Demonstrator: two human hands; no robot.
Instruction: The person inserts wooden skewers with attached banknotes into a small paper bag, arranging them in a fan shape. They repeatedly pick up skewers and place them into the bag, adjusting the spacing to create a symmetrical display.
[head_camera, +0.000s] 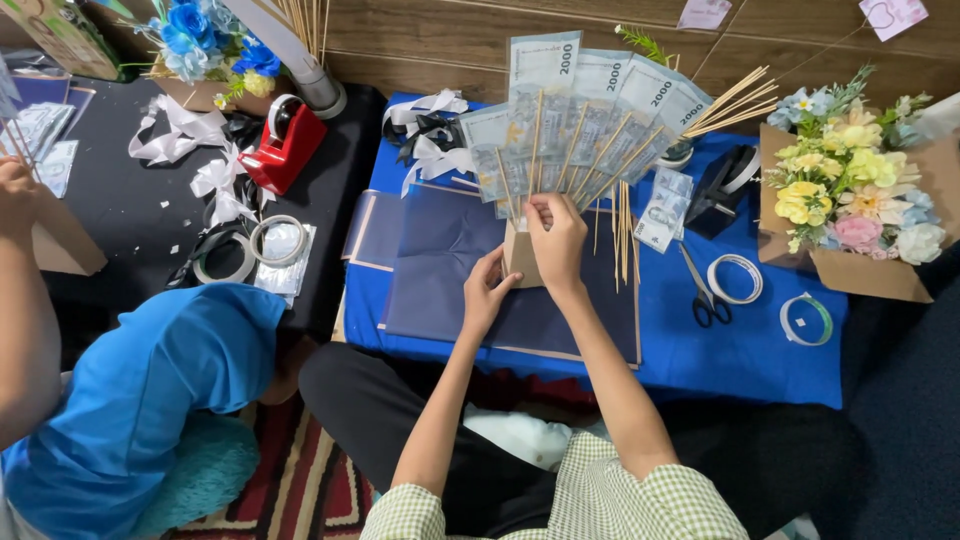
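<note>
— What have your hands got?

— My left hand (487, 292) is wrapped around the side of a small cardboard block (521, 258). My right hand (556, 238) pinches the wooden sticks (572, 165) where they enter it.

— And the banknotes?

— The banknotes (585, 105) fan out on those sticks above the dark blue paper (440, 270), toward the far edge of the blue cloth (760, 350). Scissors (704, 290) lie toward its right edge.
</note>
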